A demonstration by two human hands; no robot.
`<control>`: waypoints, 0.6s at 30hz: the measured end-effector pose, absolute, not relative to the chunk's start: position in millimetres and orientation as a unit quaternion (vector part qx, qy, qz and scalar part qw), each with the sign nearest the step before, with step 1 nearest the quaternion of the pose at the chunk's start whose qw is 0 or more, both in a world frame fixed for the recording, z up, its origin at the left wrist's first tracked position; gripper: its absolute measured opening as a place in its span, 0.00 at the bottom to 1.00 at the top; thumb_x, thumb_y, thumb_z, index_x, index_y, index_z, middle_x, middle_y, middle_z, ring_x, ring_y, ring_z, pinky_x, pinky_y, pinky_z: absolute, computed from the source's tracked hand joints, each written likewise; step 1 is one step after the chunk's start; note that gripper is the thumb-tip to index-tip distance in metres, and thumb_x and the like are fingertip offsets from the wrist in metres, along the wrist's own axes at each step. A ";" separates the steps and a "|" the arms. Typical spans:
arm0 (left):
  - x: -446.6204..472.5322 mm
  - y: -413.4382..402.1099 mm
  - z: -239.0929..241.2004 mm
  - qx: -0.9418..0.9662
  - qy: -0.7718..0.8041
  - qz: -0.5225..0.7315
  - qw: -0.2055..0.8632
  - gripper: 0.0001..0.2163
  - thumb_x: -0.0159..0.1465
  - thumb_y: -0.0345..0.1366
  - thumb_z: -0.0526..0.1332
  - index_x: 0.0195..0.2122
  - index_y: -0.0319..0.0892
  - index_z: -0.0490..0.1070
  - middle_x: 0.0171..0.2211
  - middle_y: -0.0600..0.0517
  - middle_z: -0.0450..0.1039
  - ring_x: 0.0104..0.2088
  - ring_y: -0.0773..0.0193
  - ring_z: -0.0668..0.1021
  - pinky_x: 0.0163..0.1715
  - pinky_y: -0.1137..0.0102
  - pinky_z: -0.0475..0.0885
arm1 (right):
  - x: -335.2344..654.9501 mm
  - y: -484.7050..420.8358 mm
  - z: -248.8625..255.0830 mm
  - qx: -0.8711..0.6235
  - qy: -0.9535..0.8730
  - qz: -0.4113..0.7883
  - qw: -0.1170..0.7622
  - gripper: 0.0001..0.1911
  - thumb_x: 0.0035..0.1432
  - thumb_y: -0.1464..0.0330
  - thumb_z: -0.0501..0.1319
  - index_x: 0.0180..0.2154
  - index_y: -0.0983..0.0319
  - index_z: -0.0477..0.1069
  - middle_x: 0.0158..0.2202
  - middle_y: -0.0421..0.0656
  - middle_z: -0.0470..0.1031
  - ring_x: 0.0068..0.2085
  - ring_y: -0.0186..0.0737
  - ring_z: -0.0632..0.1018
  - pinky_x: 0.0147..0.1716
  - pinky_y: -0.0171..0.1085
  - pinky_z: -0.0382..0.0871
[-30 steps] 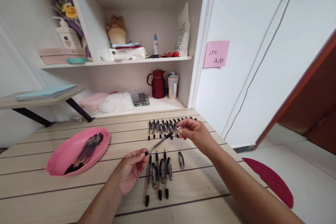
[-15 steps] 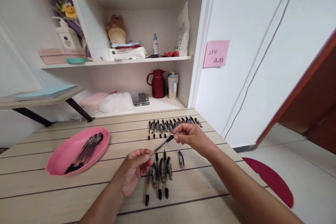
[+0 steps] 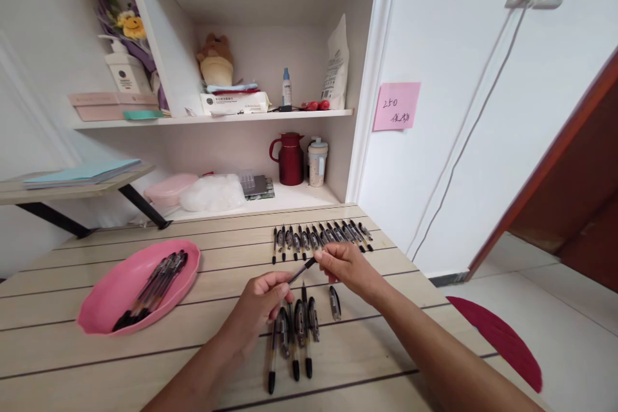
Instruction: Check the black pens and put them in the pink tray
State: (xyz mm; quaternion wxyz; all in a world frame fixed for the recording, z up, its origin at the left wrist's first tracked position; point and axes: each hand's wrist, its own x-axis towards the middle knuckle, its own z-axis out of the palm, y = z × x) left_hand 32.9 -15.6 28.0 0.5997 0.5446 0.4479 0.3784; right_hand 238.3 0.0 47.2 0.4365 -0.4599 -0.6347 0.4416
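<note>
Both hands hold one black pen (image 3: pixel 302 268) slanting above the wooden table (image 3: pixel 217 360). My left hand (image 3: pixel 261 306) pinches its lower end; my right hand (image 3: pixel 345 265) pinches its upper end. Below the hands lie a few pens and caps (image 3: pixel 295 329) side by side, with a single cap (image 3: pixel 335 302) to their right. A long row of pens (image 3: pixel 318 237) lies further back. At the left, a pink oval dish (image 3: pixel 106 315) holds several black pens (image 3: pixel 152 288).
Behind the table is a white shelf unit with a red jug (image 3: pixel 291 158), a cup (image 3: pixel 317 161), a pink box (image 3: pixel 167 188) and a plastic bag (image 3: pixel 212 192). A pink note (image 3: pixel 396 105) sticks on the wall. A red mat (image 3: pixel 497 335) lies on the floor right.
My hands have drawn closer together and nearer to me, so less of the pen shows between them. The right hand came off the back row of pens.
</note>
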 end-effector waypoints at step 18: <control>30.7 -15.0 19.6 0.581 0.495 0.404 0.504 0.16 0.51 0.37 0.58 0.40 0.38 0.73 0.26 0.51 0.74 0.15 0.74 0.65 0.16 0.76 0.60 | 227.4 4.0 31.8 -0.439 -0.639 0.426 0.467 0.13 0.51 0.59 0.56 0.26 0.62 0.62 0.20 0.36 0.66 0.19 0.29 0.68 0.19 0.30 0.60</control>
